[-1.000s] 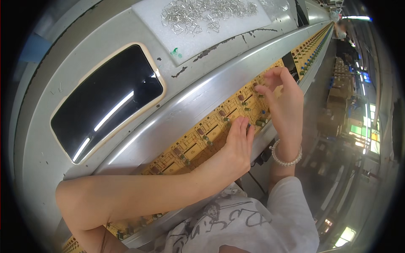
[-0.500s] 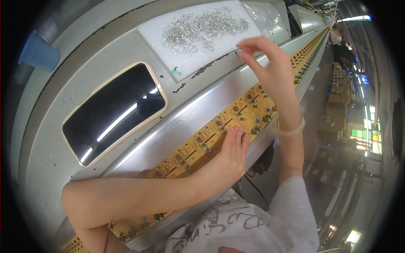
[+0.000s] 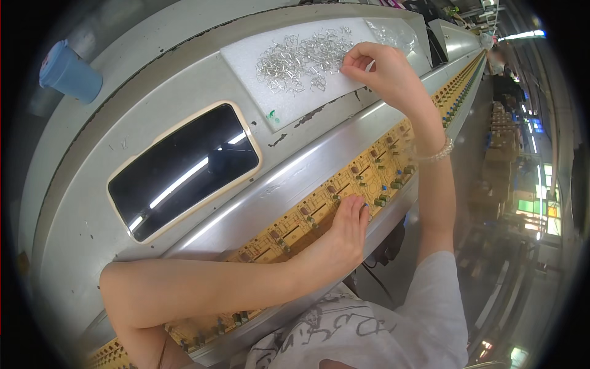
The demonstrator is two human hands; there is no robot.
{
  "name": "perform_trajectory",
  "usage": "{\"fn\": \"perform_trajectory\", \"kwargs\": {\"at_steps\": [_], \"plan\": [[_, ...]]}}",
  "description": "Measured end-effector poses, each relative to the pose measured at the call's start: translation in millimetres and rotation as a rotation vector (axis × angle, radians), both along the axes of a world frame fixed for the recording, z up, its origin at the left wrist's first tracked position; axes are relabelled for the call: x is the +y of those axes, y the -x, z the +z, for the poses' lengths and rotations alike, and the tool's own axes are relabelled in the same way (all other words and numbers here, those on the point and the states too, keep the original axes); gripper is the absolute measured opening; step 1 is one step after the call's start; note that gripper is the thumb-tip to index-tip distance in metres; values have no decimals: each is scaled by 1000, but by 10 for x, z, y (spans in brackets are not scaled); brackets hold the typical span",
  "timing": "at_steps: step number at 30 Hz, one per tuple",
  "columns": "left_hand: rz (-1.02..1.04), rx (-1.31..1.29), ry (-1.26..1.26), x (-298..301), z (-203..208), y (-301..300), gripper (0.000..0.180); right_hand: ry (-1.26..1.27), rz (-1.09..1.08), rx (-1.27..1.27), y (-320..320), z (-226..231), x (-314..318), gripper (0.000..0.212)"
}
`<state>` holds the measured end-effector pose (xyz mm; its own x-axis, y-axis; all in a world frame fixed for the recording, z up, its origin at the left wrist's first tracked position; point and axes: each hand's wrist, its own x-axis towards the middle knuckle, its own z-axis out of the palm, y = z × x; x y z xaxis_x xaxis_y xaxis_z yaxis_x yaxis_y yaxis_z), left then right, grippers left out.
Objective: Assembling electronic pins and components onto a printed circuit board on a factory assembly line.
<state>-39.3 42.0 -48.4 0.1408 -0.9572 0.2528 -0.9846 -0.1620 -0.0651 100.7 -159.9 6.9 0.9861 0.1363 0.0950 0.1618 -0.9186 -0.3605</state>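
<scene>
My right hand [image 3: 382, 72], with a beaded bracelet at its wrist, reaches over the white foam sheet [image 3: 249, 92]. Its thumb and fingertips are pinched together at the right edge of a loose pile of bent metal wire pieces [image 3: 295, 64]; anything between them is too small to make out. My left hand [image 3: 349, 230] rests on the row of yellow-brown circuit boards [image 3: 316, 197], its fingers stretched out side by side beside small blue and green components. Part of the boards is hidden beneath my left forearm.
A phone with a dark screen [image 3: 184, 172] lies on the grey metal bench, left of the boards. At far left stands a blue plastic cup [image 3: 70, 72]. Clear plastic film [image 3: 390, 35] lies behind the foam. The board line runs away to the upper right, past stacked cartons [image 3: 496, 150].
My right hand has moved to the wire pile, and its thumb and fingers have drawn together into a pinch. My left hand stays on the boards. The whole view has shifted slightly.
</scene>
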Motion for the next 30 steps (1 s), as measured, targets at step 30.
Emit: {"fn": "perform_trajectory", "kwargs": {"at_steps": [30], "plan": [[-15, -25, 20, -50, -62, -10, 53, 14, 72, -247, 317, -116, -159, 6]]}}
